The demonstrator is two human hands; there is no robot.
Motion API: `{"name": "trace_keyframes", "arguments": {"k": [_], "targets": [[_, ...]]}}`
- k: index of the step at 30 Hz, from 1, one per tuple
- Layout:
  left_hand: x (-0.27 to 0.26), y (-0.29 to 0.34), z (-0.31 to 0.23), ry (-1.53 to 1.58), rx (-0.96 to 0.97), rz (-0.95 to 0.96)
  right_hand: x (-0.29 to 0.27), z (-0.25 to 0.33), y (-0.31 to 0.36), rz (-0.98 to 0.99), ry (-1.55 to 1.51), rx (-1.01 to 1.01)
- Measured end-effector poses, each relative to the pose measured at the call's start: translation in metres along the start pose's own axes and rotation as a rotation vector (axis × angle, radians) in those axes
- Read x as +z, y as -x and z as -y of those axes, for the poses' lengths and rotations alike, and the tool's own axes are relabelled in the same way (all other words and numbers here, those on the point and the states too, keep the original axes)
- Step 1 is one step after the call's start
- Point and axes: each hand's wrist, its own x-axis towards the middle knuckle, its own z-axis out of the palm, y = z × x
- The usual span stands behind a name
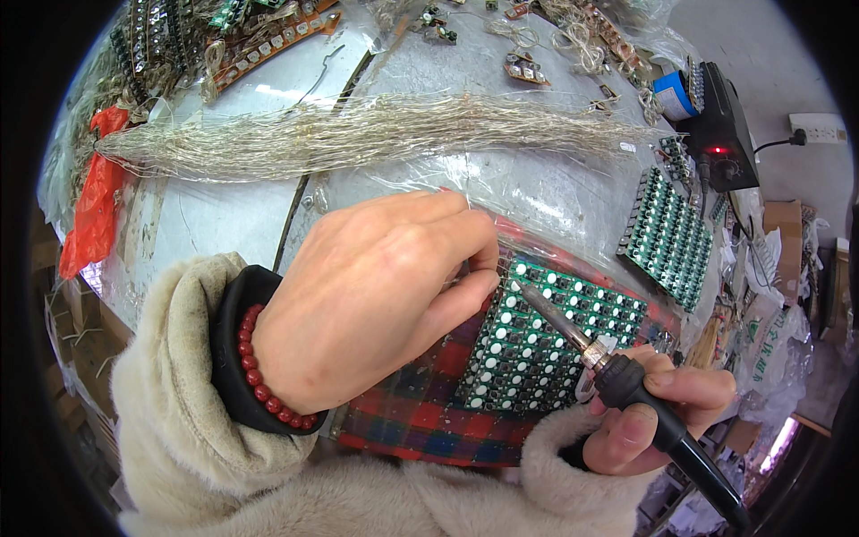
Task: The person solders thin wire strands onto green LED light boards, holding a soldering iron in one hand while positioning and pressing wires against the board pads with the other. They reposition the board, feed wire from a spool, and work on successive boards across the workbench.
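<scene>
My right hand [662, 412] grips a soldering iron [640, 389] by its black handle. The iron's metal tip points up and left, at the upper left corner of a green circuit board panel [546, 345] dotted with rows of white round pads. Over that panel's left edge, my left hand [385, 286] is closed in a pinch, thumb against fingers; what lies between them is too small to make out. Beneath the panel is a red and blue plaid cloth [429, 421] that looks covered in clear plastic.
A long bundle of thin silvery wires [376, 134] lies across the grey table, with a red plastic strip [98, 192] at its left end. Another green board panel [669, 240] rests at the right. Behind it stand a black box [720, 125] with a red light and a blue roll [673, 96].
</scene>
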Motion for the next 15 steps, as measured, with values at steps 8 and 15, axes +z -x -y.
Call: {"name": "trace_keyframes", "arguments": {"k": [8,15], "targets": [[0.001,0.000,0.001,0.041,-0.011,-0.010,0.010,-0.001,0.005,-0.076,0.011,-0.019],[0.001,-0.001,0.001,0.106,-0.070,0.012,-0.001,0.001,0.001,0.020,0.064,-0.007]]}}
